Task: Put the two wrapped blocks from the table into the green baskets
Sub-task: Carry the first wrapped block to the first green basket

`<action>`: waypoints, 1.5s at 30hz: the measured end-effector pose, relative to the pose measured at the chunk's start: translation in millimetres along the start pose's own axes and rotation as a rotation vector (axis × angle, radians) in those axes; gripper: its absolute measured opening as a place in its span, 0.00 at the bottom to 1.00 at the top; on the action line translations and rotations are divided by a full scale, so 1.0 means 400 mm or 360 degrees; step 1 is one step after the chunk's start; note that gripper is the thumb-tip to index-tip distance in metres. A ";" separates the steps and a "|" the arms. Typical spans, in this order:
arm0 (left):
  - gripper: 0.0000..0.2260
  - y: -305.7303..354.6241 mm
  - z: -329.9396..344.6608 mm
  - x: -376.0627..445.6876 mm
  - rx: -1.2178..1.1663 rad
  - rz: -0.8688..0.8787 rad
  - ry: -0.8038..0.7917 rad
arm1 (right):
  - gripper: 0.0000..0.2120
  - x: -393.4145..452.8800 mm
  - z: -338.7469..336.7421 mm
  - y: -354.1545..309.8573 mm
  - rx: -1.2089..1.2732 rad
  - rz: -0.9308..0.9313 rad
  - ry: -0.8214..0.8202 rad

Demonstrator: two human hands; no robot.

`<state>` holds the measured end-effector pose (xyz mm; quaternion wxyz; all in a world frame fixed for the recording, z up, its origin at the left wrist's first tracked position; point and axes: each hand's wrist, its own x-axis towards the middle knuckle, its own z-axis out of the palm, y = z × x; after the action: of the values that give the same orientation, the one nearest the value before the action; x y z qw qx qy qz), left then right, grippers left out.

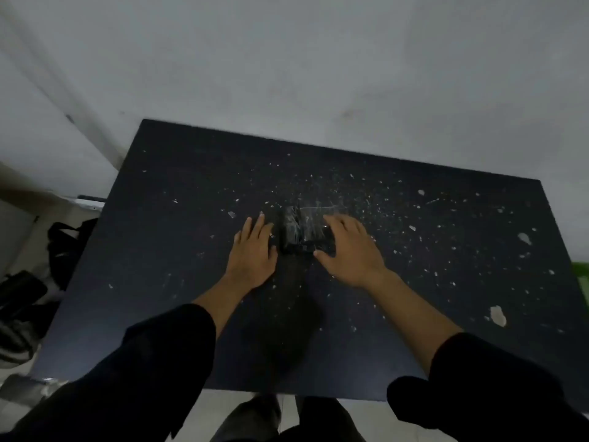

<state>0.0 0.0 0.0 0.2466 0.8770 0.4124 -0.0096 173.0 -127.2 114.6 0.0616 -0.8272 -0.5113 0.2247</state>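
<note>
A dark block wrapped in shiny clear film (298,229) rests on the black table (414,250) near its middle. Whether it is one block or two side by side, I cannot tell in the dim light. My left hand (253,250) lies flat on the table with its fingers stretched out, touching the block's left side. My right hand (349,247) covers the block's right part, fingers curled over the top and thumb against the near edge. A sliver of green, apparently a basket (581,272), shows past the table's right edge.
White flecks and chips are scattered over the table top, thickest on the right. Dark bags (63,244) lie on the floor to the left. A pale wall stands behind the table. My shoes (255,413) show below the near edge.
</note>
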 end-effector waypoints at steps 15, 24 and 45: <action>0.31 -0.040 0.070 0.046 0.0247 -0.0026 0.0138 | 0.60 0.178 0.060 0.101 -0.0179 -0.0210 -0.0156; 0.31 -0.038 0.069 0.045 0.0211 -0.0044 0.0153 | 0.56 0.182 0.093 0.087 -0.0062 -0.0144 -0.0008; 0.30 -0.033 0.065 0.043 0.0153 -0.0060 0.0178 | 0.27 0.135 0.007 0.076 0.1154 0.0298 0.0633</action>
<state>6.7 8.0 -32.1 0.1806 0.8790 0.4410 0.0150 217.1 -94.6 85.1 0.4253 -0.8221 -0.3000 0.2307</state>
